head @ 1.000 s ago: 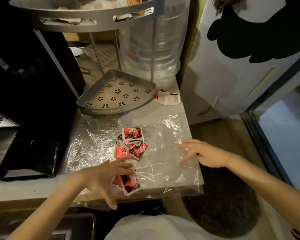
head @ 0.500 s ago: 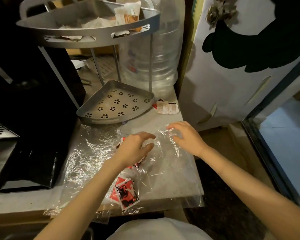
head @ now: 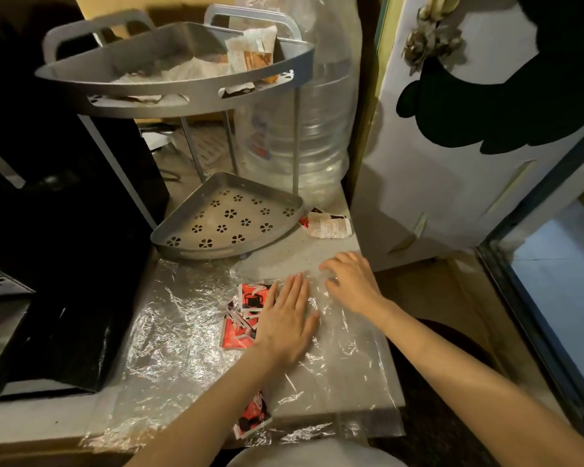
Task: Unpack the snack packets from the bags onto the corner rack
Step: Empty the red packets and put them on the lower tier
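Note:
Several red, black and white snack packets [head: 249, 298] lie in a clear plastic bag [head: 338, 335] spread on the counter. My left hand [head: 285, 323] lies flat with straight fingers on the right side of the pile. Whether it is inside the bag or on top, I cannot tell. My right hand [head: 351, 284] has bent fingers pinching the bag's far edge. One more packet [head: 252, 420] sits by the front edge, partly under my left forearm. Another packet [head: 327, 225] lies beside the grey corner rack. Its lower shelf [head: 230, 220] is bare. The upper shelf [head: 172, 79] holds packets [head: 250, 55].
A big clear water bottle [head: 305, 129] stands behind the rack. A black appliance [head: 64, 230] fills the left side. A white panel [head: 452, 170] walls the right. Crinkled foil-like plastic [head: 169, 318] covers the counter, which ends at the front edge [head: 351, 412].
My left hand left the packet at the front edge, moved forward onto the pile and flattened. My right hand shifted to the bag's far edge. The view tilted up.

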